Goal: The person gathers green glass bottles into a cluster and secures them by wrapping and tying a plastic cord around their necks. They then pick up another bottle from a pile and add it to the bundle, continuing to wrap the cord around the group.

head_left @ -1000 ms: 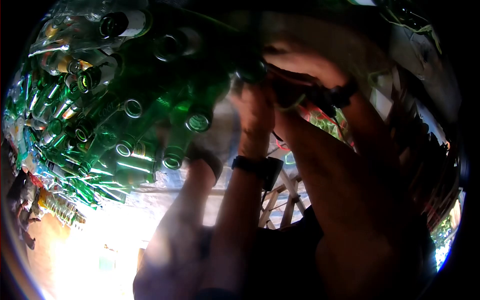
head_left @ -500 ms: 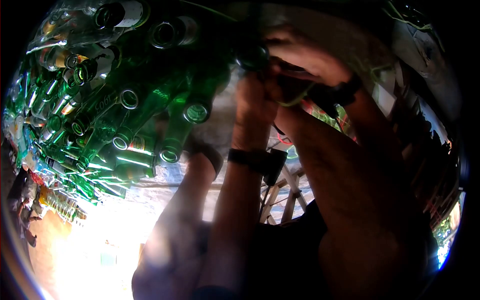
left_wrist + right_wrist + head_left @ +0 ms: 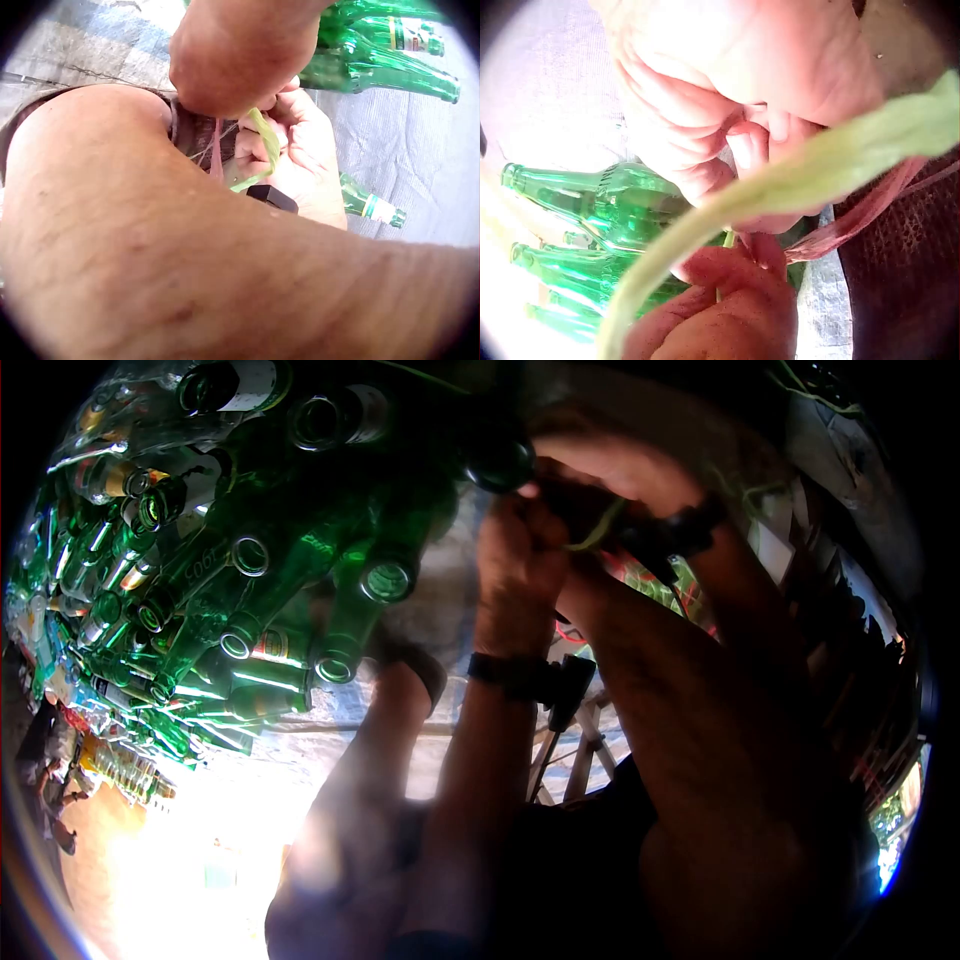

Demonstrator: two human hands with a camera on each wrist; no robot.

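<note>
- Near, the 2 bare legs [image 3: 690,760] [image 3: 345,810]; the left forearm reaches up between them, and the right arm comes from beyond the right leg.
- Past the knee, the left hand [image 3: 515,560] pinches the green strip [image 3: 795,180] between thumb and finger, from below in the right wrist view.
- Close against it, the right hand [image 3: 620,465] has its fingers curled in and seems to grip the same strip; its exact grip is partly hidden. A good grip here would be low, right at the meeting point, with both hands pulling evenly so the soft strip doesn't slip or tear.
- At the fingers, the pink strip [image 3: 847,225] runs beside the green strip, next to dark mesh [image 3: 892,292]. The 2 strips are best held flat and untwisted, with the loose green length clear of the fingertips.
- Just left of the hands, green bottles [image 3: 388,580] lie heaped, necks out; elbows tucked in would avoid knocking them.
- Under the nearer bottles, a pale sheet [image 3: 390,135].
- Far left, more bottles, some with labels.
</note>
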